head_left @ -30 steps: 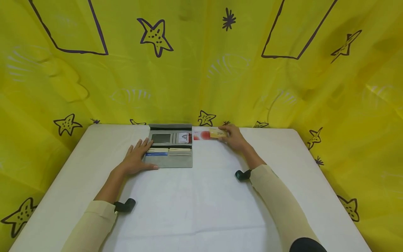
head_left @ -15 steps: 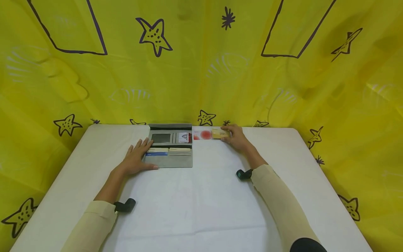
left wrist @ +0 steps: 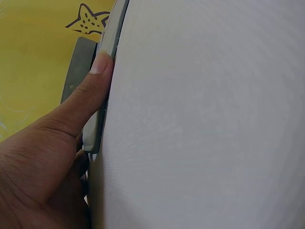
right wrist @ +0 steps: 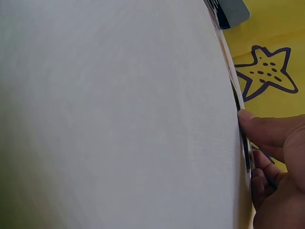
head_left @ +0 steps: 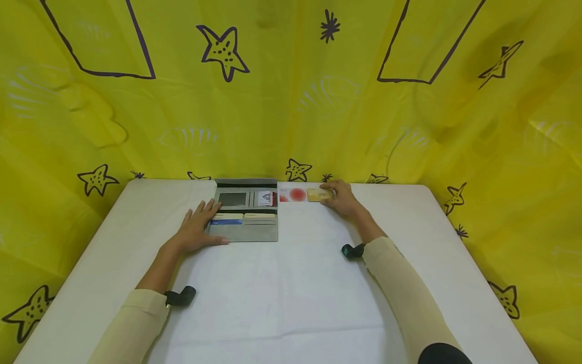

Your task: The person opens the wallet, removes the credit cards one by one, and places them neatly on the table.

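"Where was the left hand (head_left: 195, 231)?"
"At the open wallet's (head_left: 247, 233) left side, fingers spread apart, seemingly steadying it."
"And further right?"
"A red-and-white card (head_left: 293, 195) lay just beside the wallet; next came the yellow card (head_left: 314, 195), its right end pinched between thumb and fingers of the right hand (head_left: 341, 199)."
"Which step?"
"Placing the yellow card in line, I judged; the next move called for squaring it, then letting go."

Wallet (head_left: 245, 234) on table (head_left: 291, 293), cards (head_left: 293, 195) at right
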A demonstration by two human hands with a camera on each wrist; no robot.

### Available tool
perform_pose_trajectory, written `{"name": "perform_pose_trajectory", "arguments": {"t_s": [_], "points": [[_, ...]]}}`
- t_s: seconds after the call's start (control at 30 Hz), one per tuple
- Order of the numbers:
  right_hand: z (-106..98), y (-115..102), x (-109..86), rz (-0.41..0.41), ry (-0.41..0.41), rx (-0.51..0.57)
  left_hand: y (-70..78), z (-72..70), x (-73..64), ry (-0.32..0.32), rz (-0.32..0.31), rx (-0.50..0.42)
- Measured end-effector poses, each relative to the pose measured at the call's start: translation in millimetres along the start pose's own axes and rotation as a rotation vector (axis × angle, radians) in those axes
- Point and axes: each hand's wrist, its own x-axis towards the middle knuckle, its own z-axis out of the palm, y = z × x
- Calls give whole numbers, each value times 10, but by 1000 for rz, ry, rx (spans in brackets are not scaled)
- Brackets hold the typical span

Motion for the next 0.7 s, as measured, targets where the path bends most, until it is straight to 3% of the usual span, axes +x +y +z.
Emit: {"name": "perform_pose_trajectory", "arguments": {"t_s": [0.33, 0.7], "points": [[-24, -5, -11, 23, -19, 5, -12, 9, 7, -4, -8, -2], [-19, -9, 14, -8, -2, -7, 0, 6, -1, 1, -8, -6]]}}
